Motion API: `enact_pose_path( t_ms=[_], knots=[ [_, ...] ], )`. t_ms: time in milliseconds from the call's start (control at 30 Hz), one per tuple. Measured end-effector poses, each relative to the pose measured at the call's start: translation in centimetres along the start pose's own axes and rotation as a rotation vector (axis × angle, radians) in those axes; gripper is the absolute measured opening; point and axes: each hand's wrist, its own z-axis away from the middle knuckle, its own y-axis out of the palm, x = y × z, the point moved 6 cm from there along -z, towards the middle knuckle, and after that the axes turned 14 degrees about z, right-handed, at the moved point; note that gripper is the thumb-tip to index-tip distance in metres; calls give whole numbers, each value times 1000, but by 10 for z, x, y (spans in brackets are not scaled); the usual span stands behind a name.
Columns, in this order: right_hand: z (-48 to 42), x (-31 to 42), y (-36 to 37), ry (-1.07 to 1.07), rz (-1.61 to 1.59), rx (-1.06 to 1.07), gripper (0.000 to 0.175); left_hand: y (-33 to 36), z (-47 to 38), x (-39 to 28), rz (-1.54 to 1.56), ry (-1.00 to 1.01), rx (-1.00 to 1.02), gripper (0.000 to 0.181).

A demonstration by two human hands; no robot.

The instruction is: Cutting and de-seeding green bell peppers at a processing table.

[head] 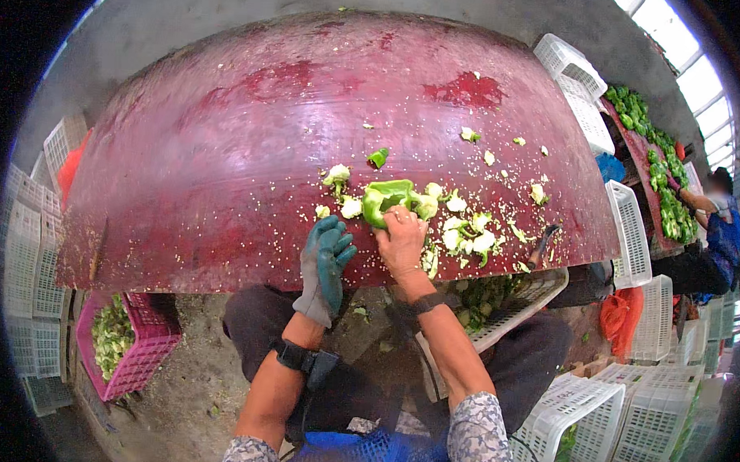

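On the red tabletop (183,163) lies an opened green bell pepper (393,192), hollow side showing. My bare right hand (401,238) has its fingers on the pepper's near edge; the fingertips are partly hidden. My left hand (327,266), in a grey and teal glove, is just left of it, fingers extended and holding nothing. Pale pepper cores (467,234) and scattered seeds lie mostly to the right, with other cores (337,176) beside the pepper. A small green pepper piece (378,158) lies beyond it. A knife (543,244) rests near the table's front edge at the right.
A white crate (514,315) of green pieces stands below the table's front edge. A pink crate (139,351) of pepper cores is at lower left. White crates (574,415) are stacked at lower right. Another person (721,225) works at a pepper-covered table at far right.
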Motion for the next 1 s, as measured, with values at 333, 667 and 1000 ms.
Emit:
enact_pose_path(
  t_ms=[333,667,1000],
  knots=[
    [55,-46,-80,293,-1156,384,30,60,37,19,-147,-23,472,41],
    [167,-144,-291,419,-94,-171,33,7,33,14,-250,-57,602,34],
    [358,-256,-417,696,955,-152,27,-32,7,10,-163,254,226,26]
  ],
)
